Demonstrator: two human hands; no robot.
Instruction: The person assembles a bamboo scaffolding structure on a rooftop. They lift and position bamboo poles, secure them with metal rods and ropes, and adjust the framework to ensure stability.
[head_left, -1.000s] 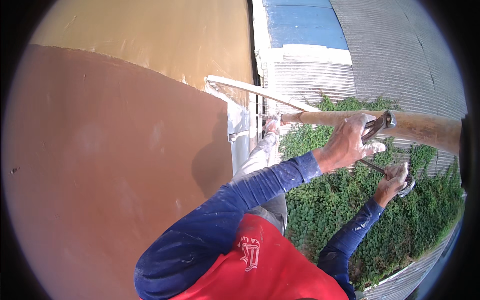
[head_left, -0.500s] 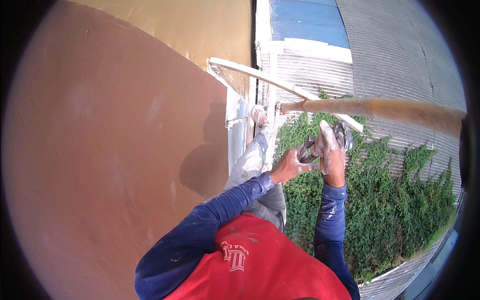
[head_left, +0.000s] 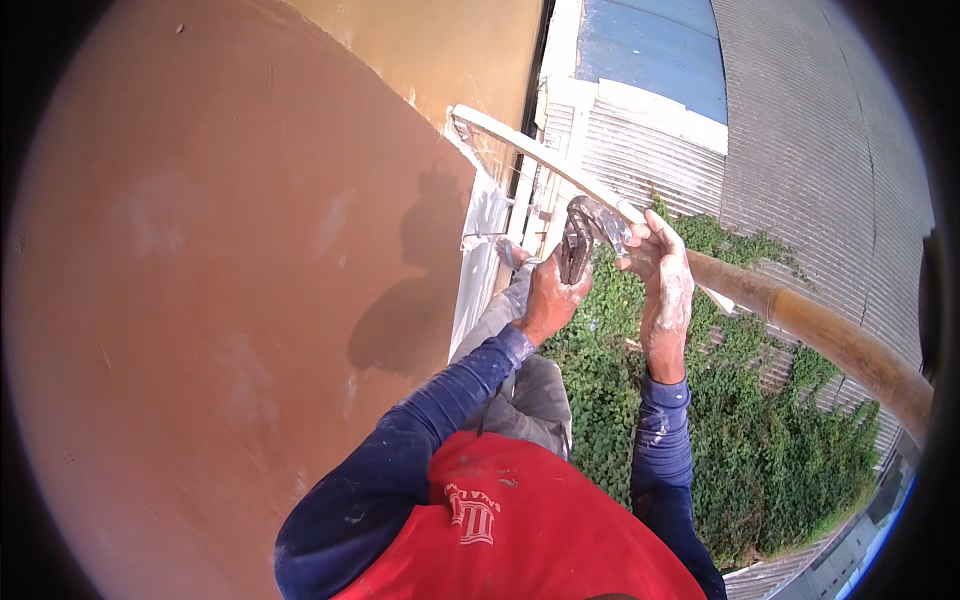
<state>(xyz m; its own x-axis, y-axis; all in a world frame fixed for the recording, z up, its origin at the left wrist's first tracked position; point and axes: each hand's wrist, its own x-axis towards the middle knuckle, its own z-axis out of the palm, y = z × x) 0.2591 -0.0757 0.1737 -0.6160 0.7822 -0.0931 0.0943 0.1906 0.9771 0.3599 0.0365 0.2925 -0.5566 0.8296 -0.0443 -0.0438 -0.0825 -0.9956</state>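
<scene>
Metal hook (head_left: pixel 585 235): gripped by both hands, 12 o'clock.
Left hand (head_left: pixel 550 300): closed round it.
Right hand (head_left: pixel 662 285): fingers curled on it.
Bamboo pole (head_left: pixel 820 335): 3 o'clock.

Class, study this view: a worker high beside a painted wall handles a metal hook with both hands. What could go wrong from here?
1. Both the left hand and right hand are on the metal hook, so neither seems to grip the bamboo pole.
2. If dropped, the hook would likely fall into the green creeper far below.
</scene>
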